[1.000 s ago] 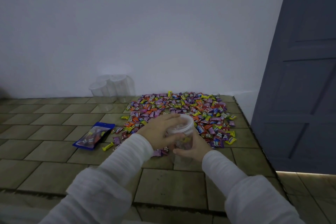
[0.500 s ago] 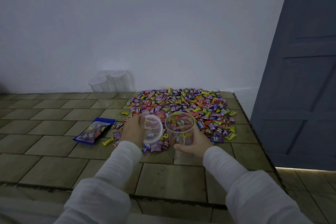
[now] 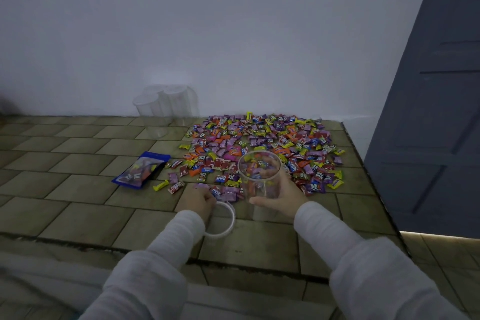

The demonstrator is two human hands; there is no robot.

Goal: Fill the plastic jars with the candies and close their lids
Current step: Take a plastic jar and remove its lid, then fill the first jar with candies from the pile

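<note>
Two hands in view, both in pale long sleeves, reaching forward over a tiled floor [image 3: 78,215].

Left hand [image 3: 198,199]: fingers curled over the near-left edge of one round clear lid [image 3: 220,219], which lies flat on the tiles just left of the held jar. Whether the fingers actually pinch the rim or only rest on it cannot be told.

Right hand [image 3: 281,196]: wrapped round the lower wall of one open clear plastic jar [image 3: 259,179], thumb on the near side, fingers visible through the plastic on the far side. Jar upright, mouth open, at the near edge of the candy heap. Contents: colours show through the wall, but whether candies lie inside or are only seen behind it cannot be told.

The hands are apart, lid and jar between them.

One wide, loose heap of wrapped candies [image 3: 262,143] spread on the tiles beyond the jar: purple, orange, yellow, red, blue wrappers. Too many to count. A few strays lie at its near-left edge.

One blue packet [image 3: 141,170] with a clear window lies flat, left of the heap, apart from it.

Against the white wall [image 3: 207,34]: a cluster of clear jars [image 3: 163,109], at least three, upright and touching, lids on, nothing seen inside.

One dark grey door [image 3: 428,138] at far right.
</note>
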